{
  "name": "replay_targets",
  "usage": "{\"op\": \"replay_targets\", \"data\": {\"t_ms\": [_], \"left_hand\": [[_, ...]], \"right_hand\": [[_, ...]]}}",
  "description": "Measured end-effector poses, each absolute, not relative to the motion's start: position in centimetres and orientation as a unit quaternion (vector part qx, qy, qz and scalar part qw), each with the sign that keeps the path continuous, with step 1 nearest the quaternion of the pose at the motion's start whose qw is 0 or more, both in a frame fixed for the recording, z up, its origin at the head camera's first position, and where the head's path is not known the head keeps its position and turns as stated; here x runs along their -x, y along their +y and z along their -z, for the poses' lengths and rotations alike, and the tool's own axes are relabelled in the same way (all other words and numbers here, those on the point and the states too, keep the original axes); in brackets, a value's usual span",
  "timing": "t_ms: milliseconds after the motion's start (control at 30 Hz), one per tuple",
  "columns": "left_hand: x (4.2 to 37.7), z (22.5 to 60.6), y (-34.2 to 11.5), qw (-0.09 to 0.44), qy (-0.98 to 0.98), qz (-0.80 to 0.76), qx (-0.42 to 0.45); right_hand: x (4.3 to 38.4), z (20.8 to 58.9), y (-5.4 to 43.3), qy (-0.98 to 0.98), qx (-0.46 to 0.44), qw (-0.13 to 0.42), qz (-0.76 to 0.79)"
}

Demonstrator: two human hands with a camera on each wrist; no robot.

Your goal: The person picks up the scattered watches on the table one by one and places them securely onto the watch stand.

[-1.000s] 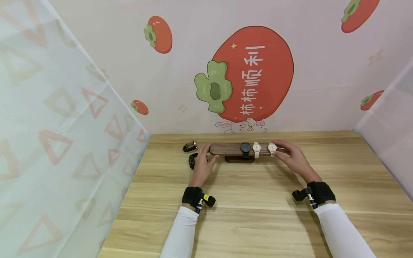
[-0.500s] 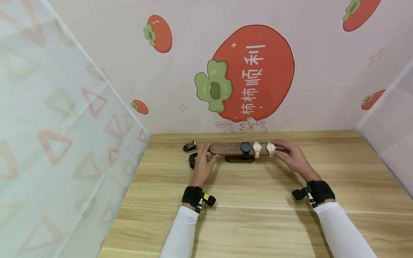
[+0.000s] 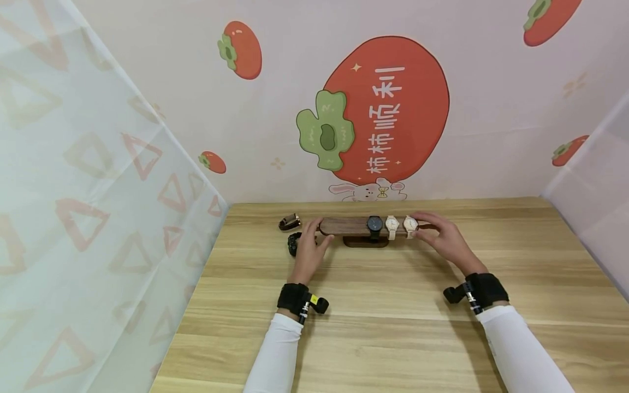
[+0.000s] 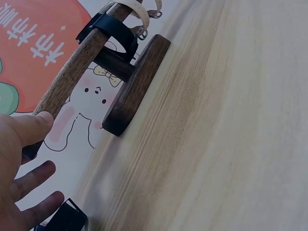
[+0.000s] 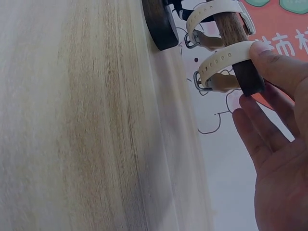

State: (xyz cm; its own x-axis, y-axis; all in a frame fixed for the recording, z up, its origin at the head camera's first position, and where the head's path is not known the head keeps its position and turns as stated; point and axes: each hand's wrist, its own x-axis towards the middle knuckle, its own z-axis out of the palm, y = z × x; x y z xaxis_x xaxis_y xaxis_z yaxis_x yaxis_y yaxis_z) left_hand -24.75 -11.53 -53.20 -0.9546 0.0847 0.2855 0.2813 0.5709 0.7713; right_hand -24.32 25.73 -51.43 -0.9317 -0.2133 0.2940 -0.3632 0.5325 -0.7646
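Observation:
A dark wooden watch stand with a long bar on an oblong base stands near the back wall. My left hand holds the bar's left end, thumb on its front, lower fingers spread. Around the bar sit a black watch, a cream watch and a second cream watch closest to the right end. My right hand pinches this last one, its thumb on the cream strap in the right wrist view. Both cream straps are buckled into loops.
Beside my left hand, a chunky black watch lies on the wooden table, partly hidden by the fingers. Behind it is a dark-strapped watch with a gold-toned case. A printed wall cloth rises behind the table.
My right hand has slid the end cream watch leftward along the bar, closer to the other cream watch. My left hand keeps its hold on the bar's left end.

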Motion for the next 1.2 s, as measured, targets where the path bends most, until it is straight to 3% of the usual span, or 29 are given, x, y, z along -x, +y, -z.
{"op": "replay_targets", "data": {"t_ms": [333,1200], "left_hand": [[24.81,53.10,-11.52,0.105,-0.876,0.458,0.106],[25.00,53.26,-11.49,0.113,-0.877,0.454,0.108]], "right_hand": [[24.63,51.70,25.27,-0.875,-0.183,0.109,-0.435],[24.83,51.82,24.92,-0.875,-0.182,0.102,-0.437]]}}
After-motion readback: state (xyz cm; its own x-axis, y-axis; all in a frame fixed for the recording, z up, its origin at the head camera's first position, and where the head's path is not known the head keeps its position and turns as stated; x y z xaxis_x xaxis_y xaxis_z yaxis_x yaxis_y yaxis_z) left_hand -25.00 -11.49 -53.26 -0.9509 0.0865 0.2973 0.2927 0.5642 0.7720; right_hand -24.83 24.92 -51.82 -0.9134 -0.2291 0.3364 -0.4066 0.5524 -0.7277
